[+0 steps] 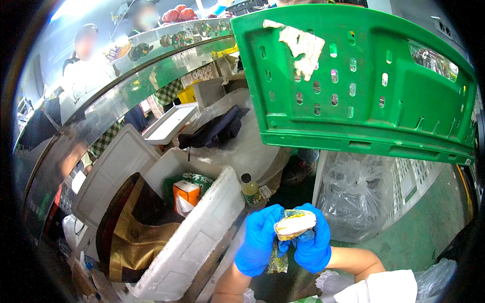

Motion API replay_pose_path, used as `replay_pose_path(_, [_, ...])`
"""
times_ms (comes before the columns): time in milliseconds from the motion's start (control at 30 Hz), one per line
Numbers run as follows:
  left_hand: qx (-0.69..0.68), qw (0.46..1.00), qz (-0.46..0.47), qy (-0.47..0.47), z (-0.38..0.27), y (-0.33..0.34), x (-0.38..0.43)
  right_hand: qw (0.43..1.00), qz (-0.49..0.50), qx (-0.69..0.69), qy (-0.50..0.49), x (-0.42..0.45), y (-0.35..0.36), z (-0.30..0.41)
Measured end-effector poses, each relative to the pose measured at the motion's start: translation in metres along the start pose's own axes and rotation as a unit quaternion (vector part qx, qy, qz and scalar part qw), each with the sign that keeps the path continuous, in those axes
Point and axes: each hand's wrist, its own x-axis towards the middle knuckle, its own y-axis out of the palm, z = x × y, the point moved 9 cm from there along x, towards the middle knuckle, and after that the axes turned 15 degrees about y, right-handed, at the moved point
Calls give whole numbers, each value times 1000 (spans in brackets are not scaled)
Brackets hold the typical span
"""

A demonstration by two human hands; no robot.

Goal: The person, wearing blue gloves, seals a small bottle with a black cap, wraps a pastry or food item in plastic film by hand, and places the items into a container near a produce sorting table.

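Both of my hands wear blue gloves and meet at the lower middle of the view. Between their fingers is a small packet [297, 225] with a white face and a clear wrapper printed in yellow and green. My left hand [257, 238] grips its left side, and my right hand [315, 244] grips the right side. Below the left fingers hangs a crumpled piece of printed clear film [279, 260]; whether it joins the packet cannot be told. The curled fingers hide the packet's underside.
A green plastic crate [367, 87] rises ahead. Left stands a white foam box [193, 242] holding a tissue pack [186, 195] and a brown-gold bag [140, 242]. A bottle [251, 191] stands beside it. Clear bags [352, 197] fill a white crate. People are beyond the metal counter [151, 77].
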Motion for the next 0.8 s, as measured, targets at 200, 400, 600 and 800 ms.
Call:
replay_pose_path(200, [-11,1000,-2,1,3,-2,0,1000,1,-8,13,0,1,-1])
replay_pose_path(400, [-11,1000,-10,-13,5,-3,-1,1000,-19,-9,1,0,0,3])
replay_pose_path(600, [-20,1000,-10,2,3,-2,0,1000,-3,-10,18,2,0,-3])
replay_pose_path(800, [-16,1000,-3,14,3,-2,1,997,13,26,68,-1,-1,-14])
